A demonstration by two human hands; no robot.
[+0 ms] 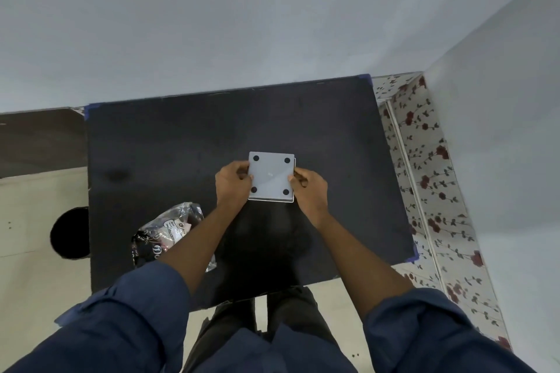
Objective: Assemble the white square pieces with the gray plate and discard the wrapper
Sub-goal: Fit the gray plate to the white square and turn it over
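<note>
Gray plate [271, 175] with four black dots sits stacked on a white square piece [293, 188] mid-table [151, 145], my left hand [231, 183] and right hand [309, 188] pinching its side edges. Judging it as the assembly step; next, square the edges flush, then bin the wrapper [165, 230] lying near my left forearm.

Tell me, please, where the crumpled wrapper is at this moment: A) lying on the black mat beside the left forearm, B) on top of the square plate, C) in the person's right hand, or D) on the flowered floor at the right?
A: the wrapper lies on the black mat partly under the left forearm, while the left hand and right hand both hold the square plate by its sides.
</note>
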